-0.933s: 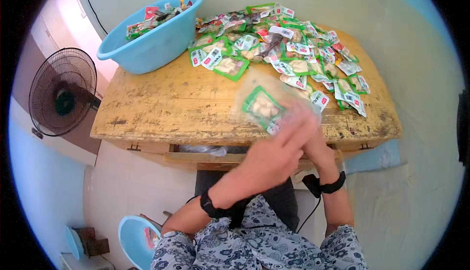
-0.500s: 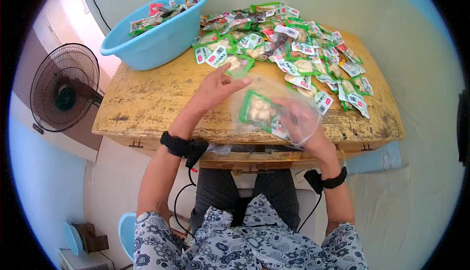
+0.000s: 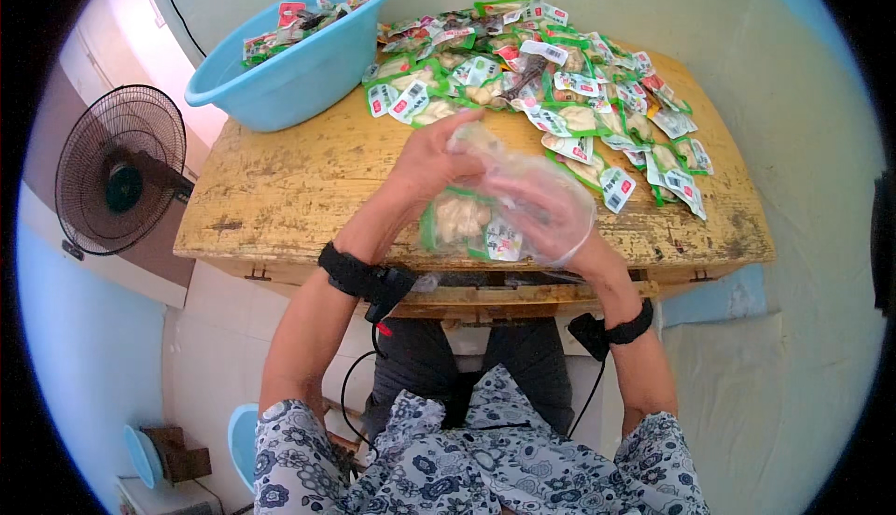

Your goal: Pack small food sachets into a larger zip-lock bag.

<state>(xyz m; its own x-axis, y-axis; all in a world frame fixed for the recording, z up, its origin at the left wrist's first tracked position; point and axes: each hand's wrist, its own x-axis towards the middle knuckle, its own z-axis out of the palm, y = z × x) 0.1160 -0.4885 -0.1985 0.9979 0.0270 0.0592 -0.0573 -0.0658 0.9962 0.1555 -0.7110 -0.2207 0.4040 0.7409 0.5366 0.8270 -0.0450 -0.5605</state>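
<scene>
A clear plastic bag (image 3: 571, 199) is stretched between my hands above the near part of the table. My left hand (image 3: 434, 158) is closed on the bag's gathered left end. Inside the bag is my right hand (image 3: 537, 205), its fingers stretched toward the left hand and blurred by the plastic; the bag's mouth rings the wrist. Just below the hands shows a green-edged food packet (image 3: 460, 220) with pale, lumpy contents and a white label. Film covers part of it, and I cannot tell whether it lies inside the bag or under it.
Many similar packets (image 3: 579, 121) are heaped at the back and right of the worn yellow wooden table (image 3: 280, 199). A blue basin (image 3: 280, 95) with more packets stands at the back left. A black fan (image 3: 121, 179) is left of the table. Below the tabletop, a drawer (image 3: 523, 298) stands partly out.
My left hand, apart from the bag with fingers spread before, has moved right and closed on it. My right hand has pushed left inside the bag. The packet now appears further left.
</scene>
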